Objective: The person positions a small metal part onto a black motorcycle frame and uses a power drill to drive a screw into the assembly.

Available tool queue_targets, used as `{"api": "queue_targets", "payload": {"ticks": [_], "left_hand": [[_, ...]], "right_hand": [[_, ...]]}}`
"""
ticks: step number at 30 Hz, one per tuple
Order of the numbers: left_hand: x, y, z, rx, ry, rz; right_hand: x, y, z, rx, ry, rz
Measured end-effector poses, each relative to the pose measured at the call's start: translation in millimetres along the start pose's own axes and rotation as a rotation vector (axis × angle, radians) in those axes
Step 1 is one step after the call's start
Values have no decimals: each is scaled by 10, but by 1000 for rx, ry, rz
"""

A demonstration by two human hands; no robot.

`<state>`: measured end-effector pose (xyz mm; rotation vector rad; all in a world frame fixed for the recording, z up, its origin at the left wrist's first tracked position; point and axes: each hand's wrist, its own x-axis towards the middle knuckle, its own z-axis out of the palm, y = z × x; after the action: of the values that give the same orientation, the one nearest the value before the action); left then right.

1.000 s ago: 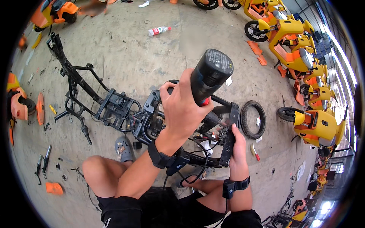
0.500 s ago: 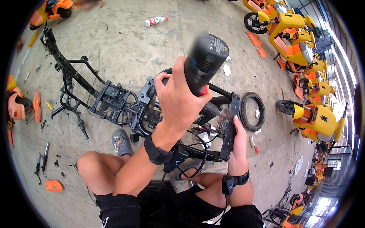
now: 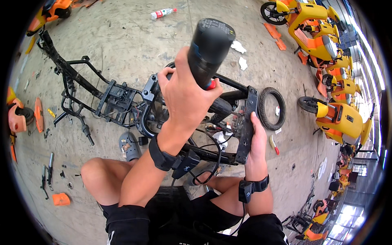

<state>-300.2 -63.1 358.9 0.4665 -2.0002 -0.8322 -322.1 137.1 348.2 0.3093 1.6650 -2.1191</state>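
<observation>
A black cordless power driver [image 3: 211, 51] is gripped in my left hand [image 3: 185, 92], battery end up, with a red button showing beside my thumb. Its nose is partly covered by the hand and appears to point right, toward the frame's end plate. Below it lies a stripped black scooter frame [image 3: 81, 81] with wires and a bracket. My right hand [image 3: 257, 141] holds the frame's black end plate [image 3: 247, 130] at its right end, thumb along the edge; the other fingers are mostly hidden. Loose black cable [image 3: 220, 153] loops beneath the frame.
A loose tyre [image 3: 272, 108] and a red-and-yellow handled tool [image 3: 274, 145] lie to the right. Yellow scooters [image 3: 343, 122] line the right side. A plastic bottle [image 3: 163, 13] lies at the far side. Two shock-absorber-like rods [image 3: 47, 175] and an orange panel piece [image 3: 61, 199] lie at left.
The driver and my left hand have shifted slightly up and left in the picture. The whole scene has also slid a little upward. Both hands keep their holds.
</observation>
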Motion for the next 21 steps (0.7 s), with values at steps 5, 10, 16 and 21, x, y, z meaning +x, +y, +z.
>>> {"api": "queue_targets", "payload": {"ticks": [5, 10, 16, 21], "left_hand": [[50, -1, 0, -13, 56, -26], [36, -4, 8, -24, 33, -43], [42, -19, 7, -2, 36, -31], [40, -11, 4, -12, 18, -44]], "right_hand": [[12, 9, -7, 15, -13, -1], [-44, -31, 107, 56, 36, -8], [5, 4, -3, 23, -13, -5], [5, 4, -2, 7, -10, -2]]}}
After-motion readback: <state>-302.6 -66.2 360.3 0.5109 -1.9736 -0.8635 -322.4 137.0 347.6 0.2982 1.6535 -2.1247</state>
